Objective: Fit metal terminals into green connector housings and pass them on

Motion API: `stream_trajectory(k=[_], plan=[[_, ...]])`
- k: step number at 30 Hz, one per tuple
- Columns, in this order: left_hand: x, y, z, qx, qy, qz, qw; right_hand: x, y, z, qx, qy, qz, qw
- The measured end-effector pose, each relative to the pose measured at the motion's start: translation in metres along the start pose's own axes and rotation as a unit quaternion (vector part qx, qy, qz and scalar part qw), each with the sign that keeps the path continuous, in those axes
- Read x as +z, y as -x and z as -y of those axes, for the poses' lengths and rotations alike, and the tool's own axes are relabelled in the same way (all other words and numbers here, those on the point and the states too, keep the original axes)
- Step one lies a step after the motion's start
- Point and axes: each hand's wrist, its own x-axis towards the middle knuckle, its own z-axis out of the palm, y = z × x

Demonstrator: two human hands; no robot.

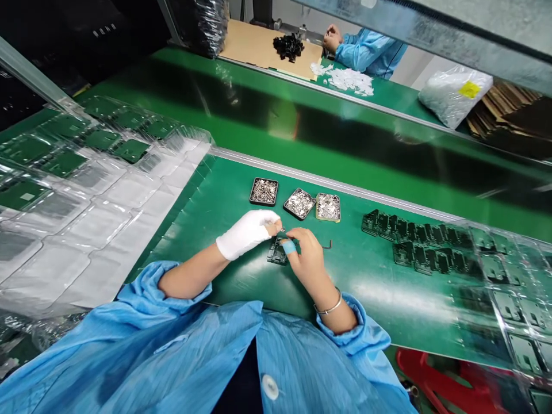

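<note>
My left hand (253, 230), in a white glove with bare fingertips, pinches a tiny shiny metal part (283, 230). My right hand (307, 253) has a blue wrap on one digit. Its fingertips are drawn together close to the same spot, but what they hold, if anything, is too small to make out. Beneath the hands a dark frame-like plastic part (276, 253) lies on the green table, partly covered by my right hand. Just beyond the hands stand a black tray (263, 203), a second tray (295, 216) and a third tray (328, 219), all heaped with small metal pieces.
A hex key (330, 245) lies right of my hands. Several dark frame parts (414, 231) stand in rows at the right, beside clear blister trays (491, 244). More blister trays (107, 201) spread out at the left. Across the green belt (254, 115) is a co-worker's hand (332, 39).
</note>
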Motion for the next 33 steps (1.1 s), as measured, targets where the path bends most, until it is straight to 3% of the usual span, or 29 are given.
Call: stream_trajectory(k=[4, 8, 10, 14, 17, 19, 21, 24, 27, 33], plan=[[0.015, 0.012, 0.0, -0.005, -0.001, -0.004, 1.0, 0.004, 0.004, 0.0, -0.008, -0.007, 0.02, 1.0], [0.018, 0.021, 0.003, 0.003, -0.05, -0.024, 0.998, -0.003, 0.006, 0.001, 0.015, -0.06, 0.045, 0.997], [0.017, 0.025, 0.006, 0.053, -0.086, -0.031, 0.994, -0.007, 0.006, 0.002, 0.043, -0.107, 0.071, 0.991], [0.015, 0.031, 0.014, 0.168, -0.153, 0.018, 0.974, -0.012, 0.006, 0.004, 0.105, -0.226, 0.147, 0.957], [0.014, 0.036, 0.023, 0.225, -0.201, 0.002, 0.953, -0.016, 0.006, 0.003, 0.122, -0.273, 0.186, 0.936], [0.014, 0.039, 0.029, 0.246, -0.213, -0.042, 0.945, -0.02, 0.006, -0.001, 0.128, -0.266, 0.175, 0.939], [0.013, 0.041, 0.037, 0.226, -0.227, -0.07, 0.945, -0.025, 0.005, -0.007, 0.145, -0.249, 0.126, 0.949], [0.016, 0.04, 0.05, 0.142, -0.262, -0.026, 0.954, -0.029, 0.004, -0.018, 0.175, -0.228, 0.046, 0.957], [0.023, 0.037, 0.059, 0.08, -0.254, -0.004, 0.964, -0.028, 0.003, -0.024, 0.162, -0.192, 0.018, 0.968], [0.032, 0.037, 0.05, 0.13, -0.237, -0.045, 0.962, -0.014, 0.006, -0.017, 0.063, -0.114, 0.019, 0.991]])
